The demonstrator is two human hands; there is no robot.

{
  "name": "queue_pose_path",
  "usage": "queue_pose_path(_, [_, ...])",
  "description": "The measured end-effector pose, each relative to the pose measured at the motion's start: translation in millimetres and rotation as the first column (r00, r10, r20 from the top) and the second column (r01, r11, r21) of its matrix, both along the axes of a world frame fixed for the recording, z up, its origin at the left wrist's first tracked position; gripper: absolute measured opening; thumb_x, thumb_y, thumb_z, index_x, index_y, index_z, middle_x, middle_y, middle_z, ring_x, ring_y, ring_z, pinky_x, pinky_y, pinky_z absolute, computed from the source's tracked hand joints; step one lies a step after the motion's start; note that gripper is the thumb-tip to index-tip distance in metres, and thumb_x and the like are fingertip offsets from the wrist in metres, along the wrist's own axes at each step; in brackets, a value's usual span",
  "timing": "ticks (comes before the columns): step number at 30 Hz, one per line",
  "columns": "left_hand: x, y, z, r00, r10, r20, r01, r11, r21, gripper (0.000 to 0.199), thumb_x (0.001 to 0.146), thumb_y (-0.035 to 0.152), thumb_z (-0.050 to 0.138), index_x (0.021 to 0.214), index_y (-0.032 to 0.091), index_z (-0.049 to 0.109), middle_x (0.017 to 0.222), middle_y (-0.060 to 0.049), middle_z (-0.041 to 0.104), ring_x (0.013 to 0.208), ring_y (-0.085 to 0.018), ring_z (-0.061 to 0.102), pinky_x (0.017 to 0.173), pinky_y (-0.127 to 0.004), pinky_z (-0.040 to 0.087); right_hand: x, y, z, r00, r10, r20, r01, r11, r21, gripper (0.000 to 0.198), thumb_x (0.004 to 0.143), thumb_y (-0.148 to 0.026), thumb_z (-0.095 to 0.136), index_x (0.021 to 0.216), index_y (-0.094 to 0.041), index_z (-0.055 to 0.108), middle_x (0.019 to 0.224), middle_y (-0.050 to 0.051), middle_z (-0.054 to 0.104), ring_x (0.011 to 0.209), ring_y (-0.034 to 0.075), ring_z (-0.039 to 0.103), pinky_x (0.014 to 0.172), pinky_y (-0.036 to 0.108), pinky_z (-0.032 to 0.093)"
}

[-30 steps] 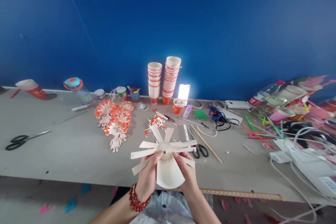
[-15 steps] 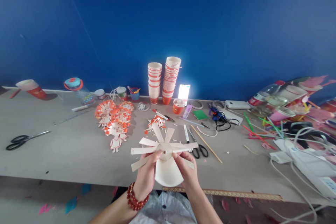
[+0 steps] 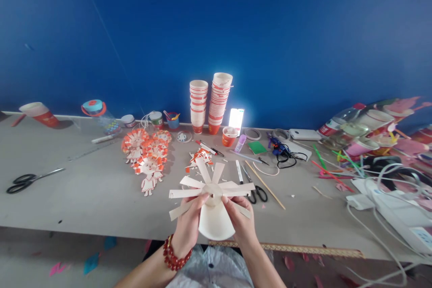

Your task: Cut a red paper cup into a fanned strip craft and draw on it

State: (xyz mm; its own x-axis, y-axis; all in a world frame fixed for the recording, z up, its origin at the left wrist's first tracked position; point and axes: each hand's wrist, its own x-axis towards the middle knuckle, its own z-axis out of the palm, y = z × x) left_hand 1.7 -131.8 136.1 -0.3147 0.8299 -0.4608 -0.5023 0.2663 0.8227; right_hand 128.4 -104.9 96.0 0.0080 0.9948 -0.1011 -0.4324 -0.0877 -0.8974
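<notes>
Between my two hands is a cut paper cup, its wall split into strips that fan outward and a wide uncut part pointing toward me. A small dark hole shows in its round base. My left hand, with red beads at the wrist, grips it from the left, thumb on the base. On the other side my right hand pinches it, thumb also by the base. Beyond the strips lie orange and white paper scraps. Black-handled scissors rest just past my right hand, near a marker.
Two tall stacks of paper cups stand against the blue wall beside a lit phone. Paper figures lie left of centre. A wooden stick lies to the right. Cables and a power strip crowd the far right.
Almost nothing differs. Both hands keep the same hold on the cut paper cup, which has shifted only very slightly.
</notes>
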Motion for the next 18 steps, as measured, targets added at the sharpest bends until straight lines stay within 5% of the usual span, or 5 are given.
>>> queue_pose_path(18, [2.1,2.7,1.3,1.000,0.004,-0.015,-0.005,0.999,-0.050,0.037,0.060,0.038,0.080,0.086,0.014,0.070,0.091,-0.008,0.072,0.090,-0.025,0.068,0.066,-0.026,0.054,7.7,-0.7,-15.2,0.986,-0.053,0.160,0.040,0.996,0.080,0.027,0.071,-0.041,0.082,0.060,-0.017,0.072,0.060,0.004,0.068,0.056,0.016,0.059,0.051,0.022,0.046])
